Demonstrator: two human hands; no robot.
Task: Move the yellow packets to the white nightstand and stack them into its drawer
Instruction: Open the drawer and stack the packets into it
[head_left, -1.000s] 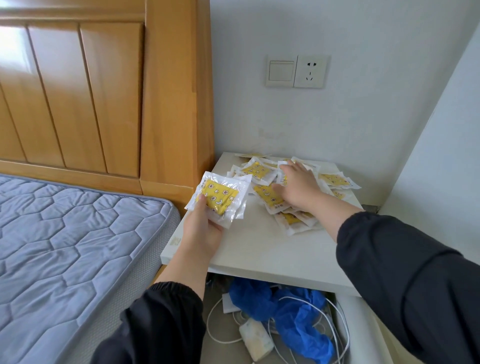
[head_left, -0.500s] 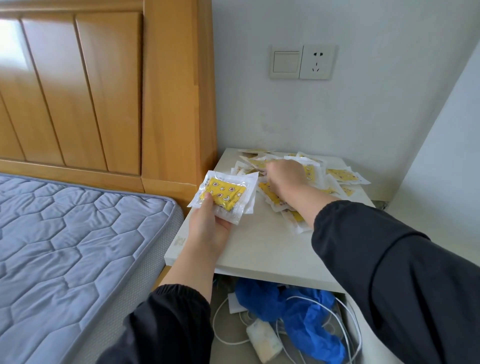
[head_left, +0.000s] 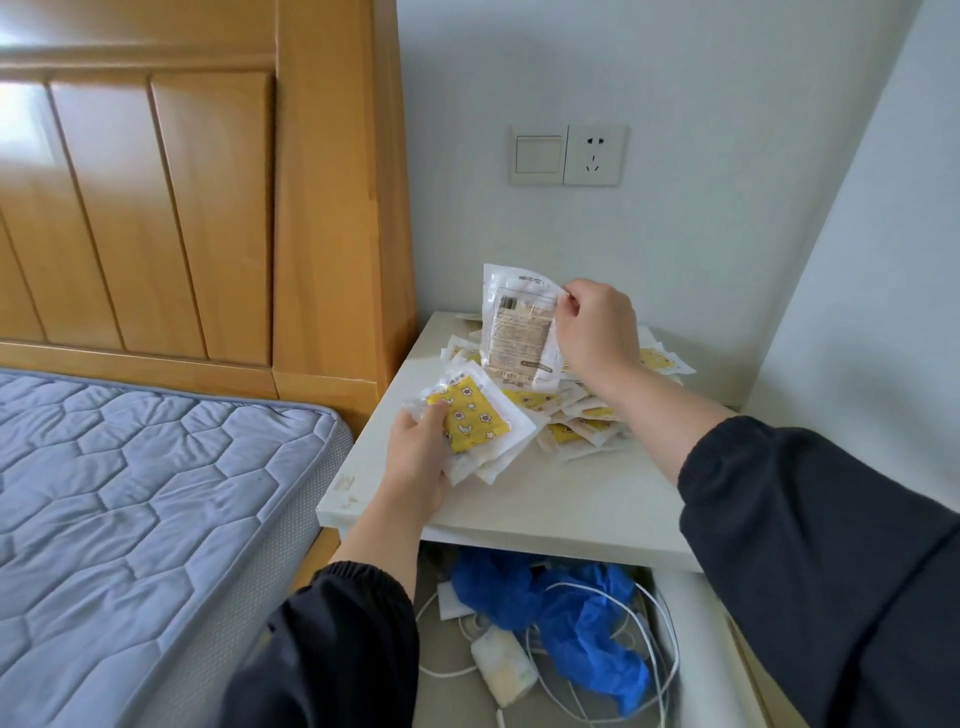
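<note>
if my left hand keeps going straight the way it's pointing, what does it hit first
Probably the loose pile of packets on the nightstand top. The left hand, with its stack of yellow packets, points up and right toward it. Depth is unclear; it may pass above.

We see a small stack of yellow packets (head_left: 470, 423) in clear wrap held flat over the white nightstand (head_left: 545, 499), one packet (head_left: 519, 327) held upright showing its printed back, and a messy pile of packets (head_left: 587, 410) on top.
</note>
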